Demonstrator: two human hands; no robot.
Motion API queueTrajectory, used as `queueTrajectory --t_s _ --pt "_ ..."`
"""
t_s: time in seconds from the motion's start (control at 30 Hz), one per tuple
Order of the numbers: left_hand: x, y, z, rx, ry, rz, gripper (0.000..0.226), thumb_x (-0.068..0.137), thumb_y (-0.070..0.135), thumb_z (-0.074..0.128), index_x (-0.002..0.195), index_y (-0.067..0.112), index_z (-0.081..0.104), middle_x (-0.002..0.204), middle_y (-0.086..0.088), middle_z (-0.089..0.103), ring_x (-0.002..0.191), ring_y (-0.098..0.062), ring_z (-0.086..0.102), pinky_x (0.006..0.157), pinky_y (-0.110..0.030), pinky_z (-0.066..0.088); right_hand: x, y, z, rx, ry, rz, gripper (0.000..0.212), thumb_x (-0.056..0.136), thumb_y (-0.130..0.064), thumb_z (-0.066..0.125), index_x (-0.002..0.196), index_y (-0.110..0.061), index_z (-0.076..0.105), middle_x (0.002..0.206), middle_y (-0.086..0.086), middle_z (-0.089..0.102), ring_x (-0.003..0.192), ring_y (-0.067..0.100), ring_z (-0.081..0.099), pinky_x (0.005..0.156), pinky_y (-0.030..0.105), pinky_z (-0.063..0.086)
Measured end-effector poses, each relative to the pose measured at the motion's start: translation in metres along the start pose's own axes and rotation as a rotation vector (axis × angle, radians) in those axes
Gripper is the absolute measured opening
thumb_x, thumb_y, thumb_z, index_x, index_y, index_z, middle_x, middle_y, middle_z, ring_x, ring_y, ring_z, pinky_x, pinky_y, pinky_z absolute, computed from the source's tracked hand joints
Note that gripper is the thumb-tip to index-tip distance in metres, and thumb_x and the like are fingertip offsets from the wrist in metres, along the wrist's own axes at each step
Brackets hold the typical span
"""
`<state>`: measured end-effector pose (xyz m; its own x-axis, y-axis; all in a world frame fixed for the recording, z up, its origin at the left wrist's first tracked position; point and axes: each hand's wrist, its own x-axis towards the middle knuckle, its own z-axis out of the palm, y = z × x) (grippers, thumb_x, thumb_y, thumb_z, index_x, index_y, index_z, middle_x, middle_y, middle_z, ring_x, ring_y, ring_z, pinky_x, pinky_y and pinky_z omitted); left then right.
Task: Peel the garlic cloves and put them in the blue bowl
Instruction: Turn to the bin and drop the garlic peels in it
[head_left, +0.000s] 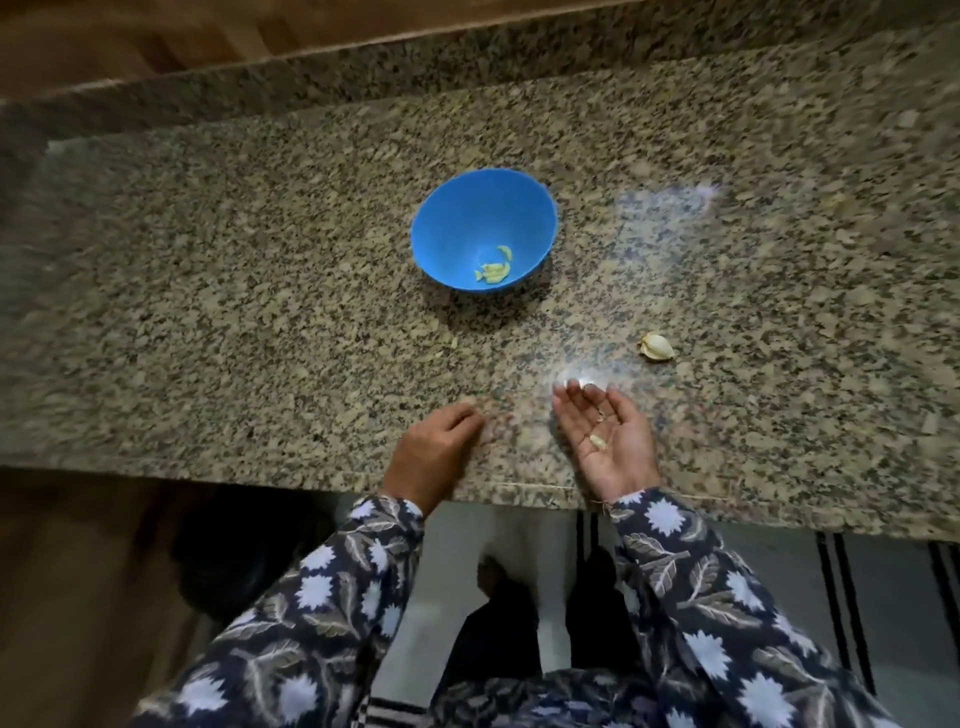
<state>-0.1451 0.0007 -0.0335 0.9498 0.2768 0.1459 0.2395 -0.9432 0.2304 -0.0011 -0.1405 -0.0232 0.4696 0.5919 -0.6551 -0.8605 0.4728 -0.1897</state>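
Granite table (260, 270), speckled, bears round blue bowl (462, 218) w/ pale peeled cloves (493, 271). My R hand (610, 441) palm-up, grip wide, small clove (598, 441) on it; L hand (434, 449) loosely curled, empty.

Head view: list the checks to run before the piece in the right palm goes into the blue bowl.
1. Piece lies loose on the open right hand: ok.
2. Piece fully peeled: cannot tell, too small.
3. Blue bowl upright, with peeled cloves inside: ok.
4. Left hand rests on the counter, clear of the bowl: ok.
5. Garlic clove on the counter peeled: not ok, skin on.
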Motion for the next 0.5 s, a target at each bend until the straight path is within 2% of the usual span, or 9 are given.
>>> queueTrajectory --t_s 0.07,0.13,0.2,0.27,0.3,0.37,0.4,0.47,0.5 --pt "-0.004 -0.002 -0.008 0.011 -0.026 -0.126 0.026 0.071 0.003 0.077 0.096 0.007 0.072 0.095 -0.011 0.07 0.074 -0.023 0.067 0.061 -0.028 0.057 0.001 0.018 0.01 -0.053 -0.012 0.046 0.033 0.098 -0.021 0.038 0.078 -0.001 0.056 0.075 0.017 0.07 0.074 0.028 0.07 0.064 0.034 0.059" --pt "-0.007 -0.004 -0.014 -0.126 -0.017 -0.423 0.017 0.081 0.006 0.068 0.097 0.012 0.072 0.097 -0.001 0.07 0.078 -0.015 0.064 0.069 -0.018 0.048 0.001 0.038 0.02 -0.115 -0.027 0.094 0.033 0.098 -0.021 0.038 0.078 -0.002 0.056 0.075 0.017 0.07 0.074 0.027 0.07 0.066 0.034 0.059" --pt "-0.015 -0.012 -0.023 -0.371 0.053 -0.804 0.016 0.081 0.007 0.068 0.092 0.017 0.074 0.093 0.005 0.07 0.076 -0.009 0.063 0.069 -0.014 0.047 0.0 0.062 0.031 -0.172 -0.062 0.142 0.033 0.098 -0.021 0.038 0.078 -0.002 0.056 0.077 0.018 0.07 0.073 0.027 0.07 0.065 0.034 0.059" --pt "-0.033 -0.032 -0.035 -0.818 0.12 -1.08 0.016 0.081 0.001 0.067 0.09 0.013 0.073 0.094 -0.002 0.072 0.076 -0.012 0.066 0.07 -0.022 0.055 -0.002 0.091 0.042 -0.243 -0.097 0.181 0.034 0.099 -0.02 0.037 0.078 -0.001 0.056 0.077 0.018 0.07 0.073 0.027 0.07 0.063 0.033 0.059" --pt "-0.046 -0.042 -0.043 -1.117 0.176 -1.153 0.018 0.082 -0.003 0.063 0.096 0.005 0.072 0.095 -0.007 0.072 0.078 -0.013 0.067 0.072 -0.024 0.056 -0.003 0.109 0.048 -0.276 -0.113 0.207 0.034 0.099 -0.02 0.037 0.077 -0.001 0.056 0.077 0.019 0.07 0.072 0.027 0.07 0.064 0.033 0.059" --pt "-0.08 -0.06 -0.062 -1.658 0.334 -1.234 0.021 0.087 -0.007 0.053 0.103 -0.008 0.066 0.096 -0.011 0.07 0.082 -0.011 0.066 0.07 -0.017 0.056 -0.008 0.153 0.057 -0.328 -0.145 0.281 0.04 0.099 -0.02 0.037 0.073 -0.001 0.06 0.076 0.018 0.07 0.072 0.027 0.07 0.067 0.034 0.059" --pt "-0.1 -0.072 -0.072 -1.823 0.435 -1.272 0.02 0.089 -0.006 0.049 0.096 -0.007 0.068 0.092 -0.009 0.07 0.081 -0.009 0.067 0.067 -0.014 0.055 -0.011 0.18 0.062 -0.348 -0.162 0.326 0.045 0.099 -0.021 0.036 0.068 -0.001 0.064 0.076 0.018 0.07 0.072 0.027 0.07 0.069 0.034 0.059" --pt "-0.146 -0.097 -0.089 -1.97 0.647 -1.359 0.035 0.092 -0.003 0.047 0.071 0.003 0.074 0.076 -0.004 0.072 0.069 -0.007 0.069 0.061 -0.014 0.055 -0.018 0.238 0.07 -0.381 -0.184 0.4 0.052 0.098 -0.021 0.036 0.062 -0.001 0.067 0.075 0.018 0.07 0.073 0.027 0.071 0.07 0.034 0.058" --pt "-0.171 -0.11 -0.095 -2.022 0.761 -1.398 0.038 0.091 -0.004 0.048 0.065 0.004 0.074 0.073 -0.006 0.072 0.066 -0.008 0.069 0.06 -0.016 0.056 -0.022 0.267 0.073 -0.384 -0.184 0.422 0.049 0.098 -0.02 0.036 0.064 0.0 0.065 0.075 0.019 0.07 0.073 0.027 0.071 0.069 0.034 0.058"
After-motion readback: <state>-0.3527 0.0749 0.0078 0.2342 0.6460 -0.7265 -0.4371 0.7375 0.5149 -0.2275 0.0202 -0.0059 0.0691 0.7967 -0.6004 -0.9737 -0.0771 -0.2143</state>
